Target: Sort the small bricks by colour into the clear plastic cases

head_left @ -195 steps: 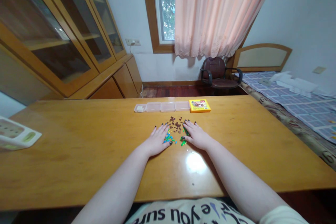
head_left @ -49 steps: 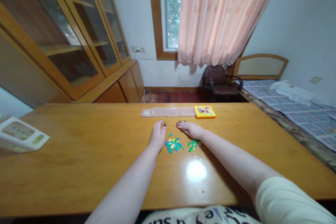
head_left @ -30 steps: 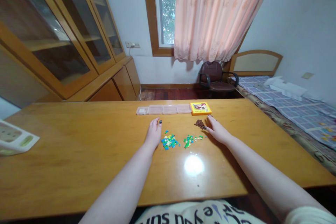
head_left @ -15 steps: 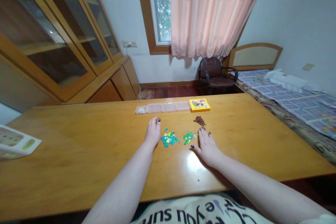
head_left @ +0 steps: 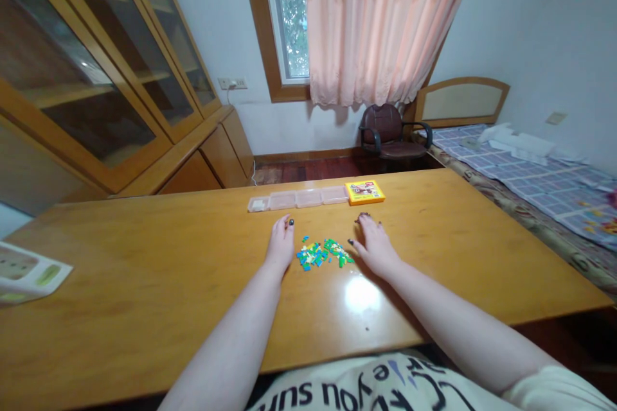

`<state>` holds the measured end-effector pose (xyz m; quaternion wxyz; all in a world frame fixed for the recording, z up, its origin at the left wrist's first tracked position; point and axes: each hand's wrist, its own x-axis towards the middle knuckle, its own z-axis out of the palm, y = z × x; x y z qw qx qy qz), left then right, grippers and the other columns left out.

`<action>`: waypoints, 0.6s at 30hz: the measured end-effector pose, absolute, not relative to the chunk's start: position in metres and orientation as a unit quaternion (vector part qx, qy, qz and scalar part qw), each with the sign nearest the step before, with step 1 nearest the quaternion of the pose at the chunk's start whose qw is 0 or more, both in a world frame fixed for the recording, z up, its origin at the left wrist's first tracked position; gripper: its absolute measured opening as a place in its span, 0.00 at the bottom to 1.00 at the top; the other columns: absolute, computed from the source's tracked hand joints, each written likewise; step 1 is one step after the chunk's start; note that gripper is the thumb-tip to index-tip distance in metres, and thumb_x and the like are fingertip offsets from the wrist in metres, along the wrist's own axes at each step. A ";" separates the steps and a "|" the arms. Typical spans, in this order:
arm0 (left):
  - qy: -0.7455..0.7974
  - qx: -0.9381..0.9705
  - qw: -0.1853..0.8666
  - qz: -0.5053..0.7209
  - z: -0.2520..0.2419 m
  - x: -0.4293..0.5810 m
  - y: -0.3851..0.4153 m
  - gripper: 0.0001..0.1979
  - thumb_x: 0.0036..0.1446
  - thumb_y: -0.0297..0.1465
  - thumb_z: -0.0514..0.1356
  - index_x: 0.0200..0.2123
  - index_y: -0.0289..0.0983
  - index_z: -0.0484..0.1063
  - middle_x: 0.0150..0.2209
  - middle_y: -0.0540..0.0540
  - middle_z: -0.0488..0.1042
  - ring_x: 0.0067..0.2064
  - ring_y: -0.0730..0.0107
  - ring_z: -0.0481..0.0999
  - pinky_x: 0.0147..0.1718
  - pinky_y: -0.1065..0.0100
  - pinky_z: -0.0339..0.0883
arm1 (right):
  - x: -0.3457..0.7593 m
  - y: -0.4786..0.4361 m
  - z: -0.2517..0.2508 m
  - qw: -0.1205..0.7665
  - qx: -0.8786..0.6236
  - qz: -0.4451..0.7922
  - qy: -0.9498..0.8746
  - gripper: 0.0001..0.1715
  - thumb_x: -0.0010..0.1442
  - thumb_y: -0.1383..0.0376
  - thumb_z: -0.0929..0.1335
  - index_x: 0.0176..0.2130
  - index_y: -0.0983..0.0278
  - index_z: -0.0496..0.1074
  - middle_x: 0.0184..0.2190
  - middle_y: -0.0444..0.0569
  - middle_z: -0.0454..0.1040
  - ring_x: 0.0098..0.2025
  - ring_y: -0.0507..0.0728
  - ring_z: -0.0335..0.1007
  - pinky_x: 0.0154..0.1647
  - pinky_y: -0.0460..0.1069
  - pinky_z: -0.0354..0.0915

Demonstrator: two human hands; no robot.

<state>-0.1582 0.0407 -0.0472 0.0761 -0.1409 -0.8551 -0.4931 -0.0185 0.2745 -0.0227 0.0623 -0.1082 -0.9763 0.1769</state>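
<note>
My left hand (head_left: 280,244) rests on the tabletop at the left of a pile of small blue, yellow, white and green toy bricks (head_left: 312,255). Its fingers are extended and it holds nothing. Close against that pile on the right is a smaller group of mostly green and white bricks (head_left: 339,252). My right hand (head_left: 376,248) lies to the right of it, palm down with the fingers apart. The fingertips cover most of a heap of small brown bricks (head_left: 362,216), of which only bits show.
A row of clear plastic trays (head_left: 308,198) and a yellow box (head_left: 365,192) stand beyond the bricks. A white plastic holder (head_left: 31,273) is at the table's left end. One tiny dark piece (head_left: 367,329) lies near the front edge of the wooden table (head_left: 168,282).
The green and white bricks have shifted left, up to the multicoloured pile. My right hand has moved farther from me, over the brown bricks. My left hand has stayed about where it was.
</note>
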 end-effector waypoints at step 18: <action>-0.863 -0.145 0.071 -0.479 -0.045 -0.159 0.043 0.18 0.61 0.36 0.50 0.51 0.36 0.66 0.50 0.38 0.68 0.53 0.61 0.67 0.57 0.55 0.58 | -0.080 0.288 -0.035 0.012 -0.415 0.107 -0.903 0.68 0.49 0.33 0.56 0.64 0.85 0.39 0.65 0.74 0.36 0.67 0.73 0.27 0.61 0.70 0.27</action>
